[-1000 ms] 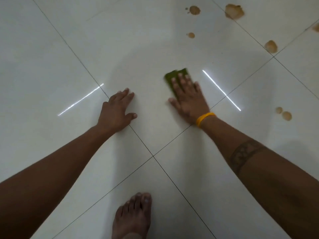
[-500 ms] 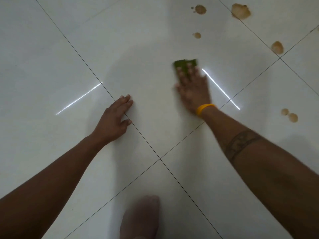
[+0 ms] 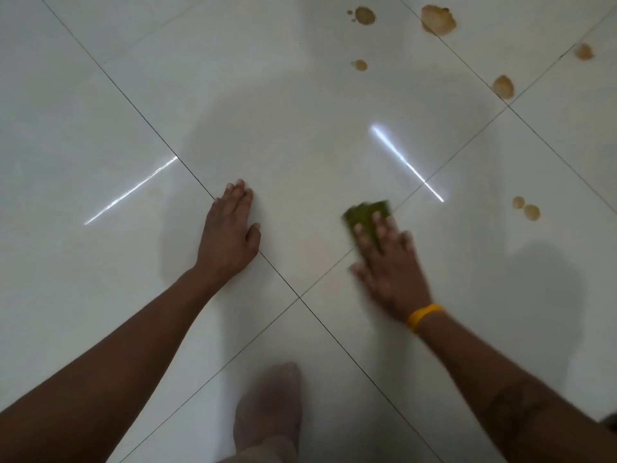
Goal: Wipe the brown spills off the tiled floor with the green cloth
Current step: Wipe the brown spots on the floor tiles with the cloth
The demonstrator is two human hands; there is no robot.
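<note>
My right hand (image 3: pixel 387 265), with a yellow band at the wrist, presses flat on the green cloth (image 3: pixel 364 215), which lies on the white tiled floor (image 3: pixel 300 128) over a grout line. The hand is blurred by motion. My left hand (image 3: pixel 230 235) rests palm down on the floor to the left, fingers together, holding nothing. Several brown spills lie apart from the cloth: a large one (image 3: pixel 438 20) and a round one (image 3: pixel 364 15) at the far top, a small one (image 3: pixel 359 65), one (image 3: pixel 503 86) by a grout crossing, a pair (image 3: pixel 527 208) to the right.
My bare foot (image 3: pixel 270 406) stands on the floor between my arms at the bottom, blurred. Another brown spot (image 3: pixel 584 51) sits at the far right. Two bright light streaks reflect on the glossy tiles. Dark grout lines cross near my hands.
My right hand has pulled the green cloth back toward me and slightly right. The view shifted. My left hand stays planted on the floor.
</note>
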